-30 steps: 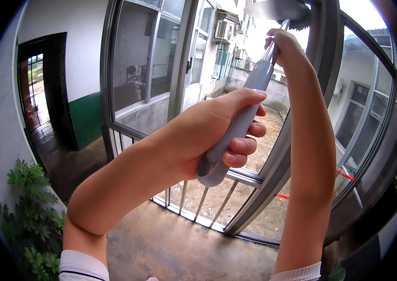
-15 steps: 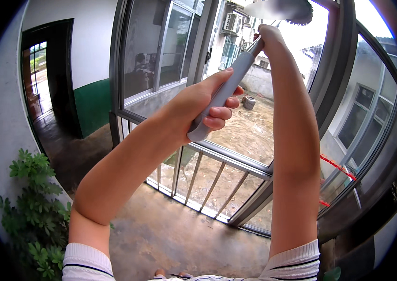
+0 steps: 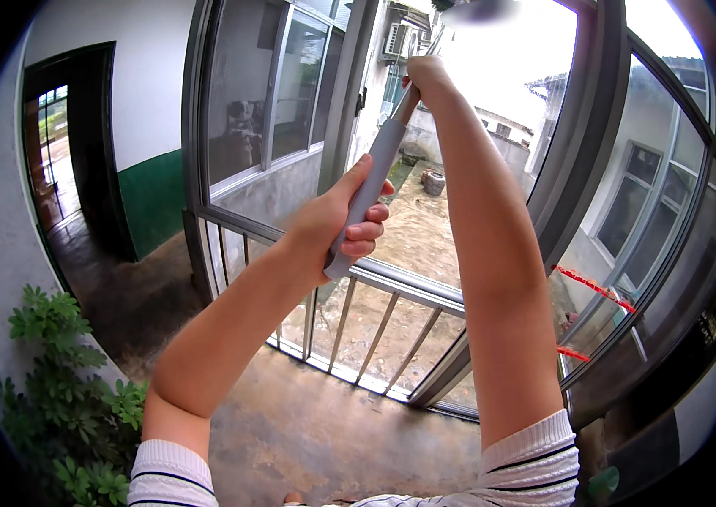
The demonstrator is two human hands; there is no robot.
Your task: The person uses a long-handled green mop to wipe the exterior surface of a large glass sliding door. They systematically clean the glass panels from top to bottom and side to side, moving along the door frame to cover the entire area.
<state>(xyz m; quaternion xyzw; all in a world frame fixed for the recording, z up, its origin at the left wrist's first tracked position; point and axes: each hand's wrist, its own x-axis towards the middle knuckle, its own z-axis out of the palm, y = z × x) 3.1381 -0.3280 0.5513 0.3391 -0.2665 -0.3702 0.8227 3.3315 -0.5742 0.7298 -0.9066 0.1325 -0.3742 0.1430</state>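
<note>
One duster [image 3: 388,139] is held by two hands beside the window frame [image 3: 601,93]: its near handle [image 3: 366,196] in the fingers of the left hand [image 3: 334,213], its shaft [image 3: 406,106] in those of the right hand [image 3: 428,74] (partly hidden). The far head [image 3: 442,4] is cut off.

Grey-handled pole [image 3: 383,152] swings toward twelve

The right hand [image 3: 428,76] has moved from between one and two o'clock to nearly one; the left hand [image 3: 335,218] from two to eleven, near centre. The dark bristly head [image 3: 442,3], plainer half a second ago, now barely shows between twelve and one.
</note>
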